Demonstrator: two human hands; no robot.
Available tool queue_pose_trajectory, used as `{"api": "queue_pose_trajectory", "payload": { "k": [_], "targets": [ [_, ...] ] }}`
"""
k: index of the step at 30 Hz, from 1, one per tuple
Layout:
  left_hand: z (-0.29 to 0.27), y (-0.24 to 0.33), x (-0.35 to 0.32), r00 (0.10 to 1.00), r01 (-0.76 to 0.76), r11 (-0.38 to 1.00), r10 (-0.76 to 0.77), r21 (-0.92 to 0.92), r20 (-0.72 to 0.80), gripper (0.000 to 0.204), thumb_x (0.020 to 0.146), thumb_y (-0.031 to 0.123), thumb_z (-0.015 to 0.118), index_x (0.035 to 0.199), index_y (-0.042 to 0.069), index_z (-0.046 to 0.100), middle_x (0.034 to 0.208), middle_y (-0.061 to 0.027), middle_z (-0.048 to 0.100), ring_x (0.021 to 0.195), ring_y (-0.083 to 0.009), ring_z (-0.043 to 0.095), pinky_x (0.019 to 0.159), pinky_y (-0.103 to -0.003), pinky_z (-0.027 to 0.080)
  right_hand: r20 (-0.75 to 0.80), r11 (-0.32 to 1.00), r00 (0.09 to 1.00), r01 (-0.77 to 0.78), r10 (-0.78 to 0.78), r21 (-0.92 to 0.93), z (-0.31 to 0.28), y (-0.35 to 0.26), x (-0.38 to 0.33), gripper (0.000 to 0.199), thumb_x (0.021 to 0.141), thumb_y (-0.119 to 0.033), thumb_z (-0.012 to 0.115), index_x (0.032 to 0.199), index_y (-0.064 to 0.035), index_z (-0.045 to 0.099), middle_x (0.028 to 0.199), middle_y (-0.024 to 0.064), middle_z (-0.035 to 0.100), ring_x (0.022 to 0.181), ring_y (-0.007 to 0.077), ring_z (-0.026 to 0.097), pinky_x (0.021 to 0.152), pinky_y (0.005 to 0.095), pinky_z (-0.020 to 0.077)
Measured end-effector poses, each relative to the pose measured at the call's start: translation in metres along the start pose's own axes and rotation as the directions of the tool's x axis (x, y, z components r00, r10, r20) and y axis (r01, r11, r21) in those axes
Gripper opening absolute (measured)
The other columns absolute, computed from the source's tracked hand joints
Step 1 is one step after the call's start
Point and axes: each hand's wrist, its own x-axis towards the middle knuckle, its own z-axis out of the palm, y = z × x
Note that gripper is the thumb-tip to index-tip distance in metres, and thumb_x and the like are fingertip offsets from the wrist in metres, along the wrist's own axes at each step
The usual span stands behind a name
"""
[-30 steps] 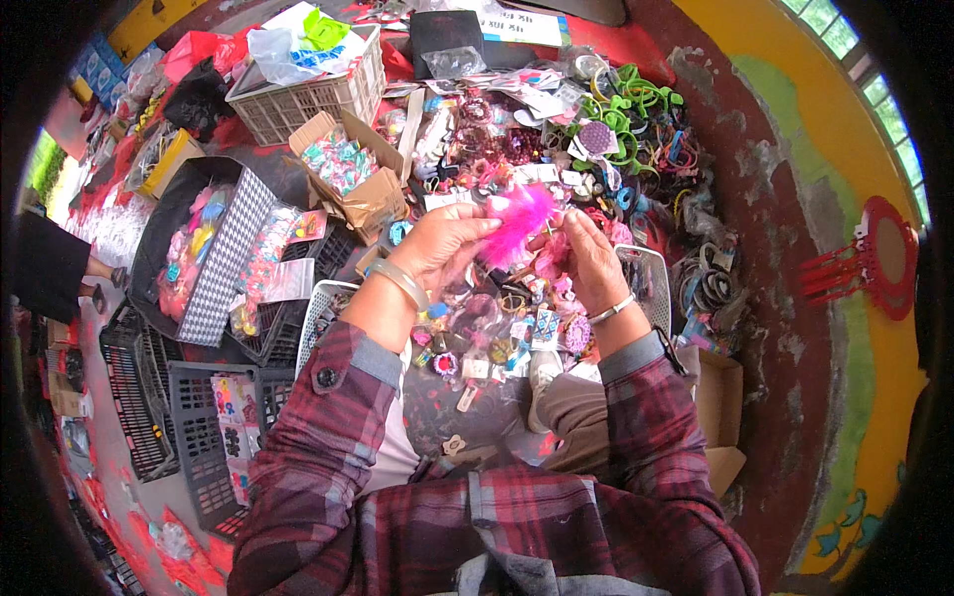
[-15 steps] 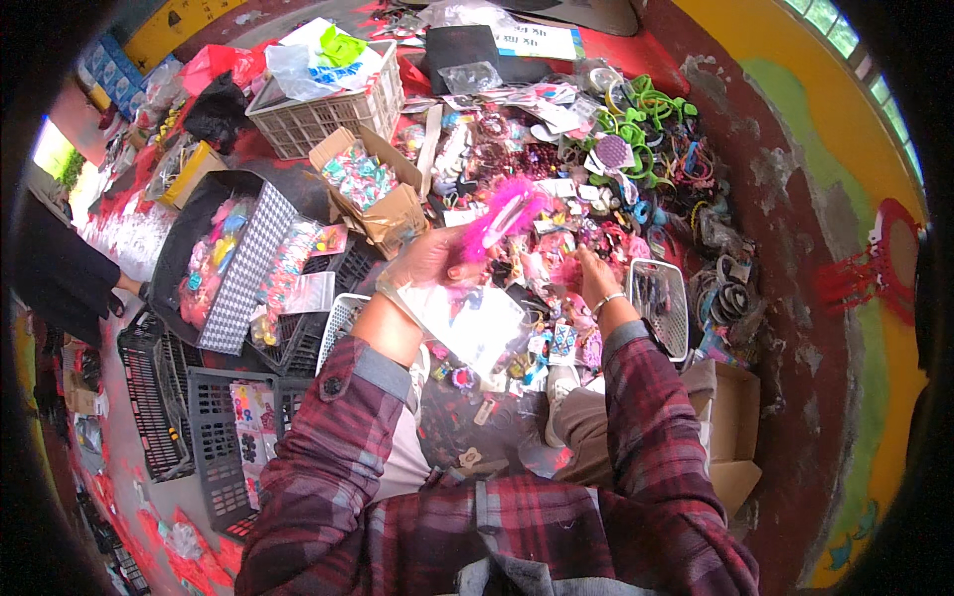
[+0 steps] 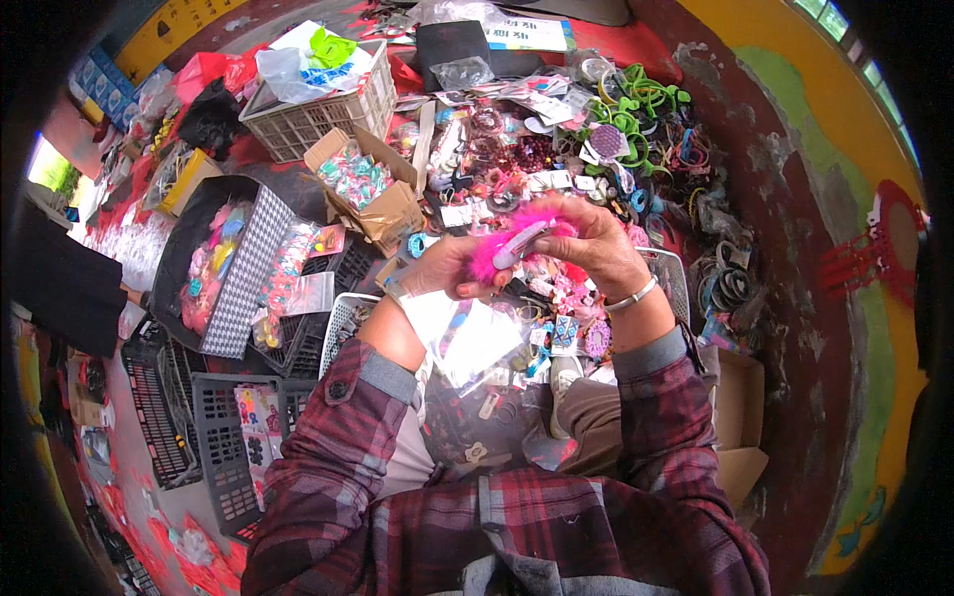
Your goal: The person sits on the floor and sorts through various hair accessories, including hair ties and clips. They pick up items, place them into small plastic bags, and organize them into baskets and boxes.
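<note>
A bright pink fluffy hair clip (image 3: 517,245) with a pale, oval clip part is held up in front of me, above a heap of hair accessories (image 3: 571,288). My left hand (image 3: 437,268) grips its left end. From the other side, the thumb and fingers of my right hand (image 3: 603,250) are closed on it. Clear plastic, glaring white (image 3: 472,343), hangs just below my left hand and wrist. Whether that hand holds it too, I cannot tell.
White plastic baskets (image 3: 343,323) flank the heap. To the left are a carton of small packets (image 3: 383,204), a houndstooth-patterned box (image 3: 243,273) and black crates (image 3: 224,447). Green headbands (image 3: 636,109) lie at the far right. Another person's dark clothing (image 3: 65,278) shows at the left edge.
My right hand has come up and left from over the heap and taken hold of the pink hair clip. The clip has tilted and dropped slightly, with its pale clip part toward me.
</note>
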Motion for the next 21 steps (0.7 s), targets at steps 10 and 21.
{"api": "queue_pose_trajectory", "payload": {
  "k": [10,21],
  "targets": [
    [0.021,0.018,-0.003,0.896,-0.243,0.894,0.356,0.375,-0.267,0.039,0.084,0.019,0.059,0.116,0.001,0.047,0.091,-0.0057,0.061,0.040,-0.0006,0.037,0.036,-0.014,0.029,-0.451,0.928,0.864,-0.047,0.223,0.369,-0.005,0.009,0.003,0.019,0.079,-0.008,0.063,0.097,-0.0022,0.060,0.084,0.0062,0.065,0.065,0.0111,0.061,0.052,0.0210,0.0462],
    [0.008,0.000,0.010,0.888,-0.319,0.867,0.414,0.384,-0.198,0.038,0.083,0.011,0.059,0.117,-0.001,0.049,0.100,-0.0047,0.059,0.070,-0.0044,0.053,0.058,-0.016,0.042,-0.404,0.974,0.894,-0.125,0.192,0.187,0.006,0.020,0.004,0.019,0.079,-0.014,0.065,0.095,-0.0040,0.062,0.080,0.0019,0.063,0.063,0.0076,0.057,0.053,0.0185,0.0440]
  ]
}}
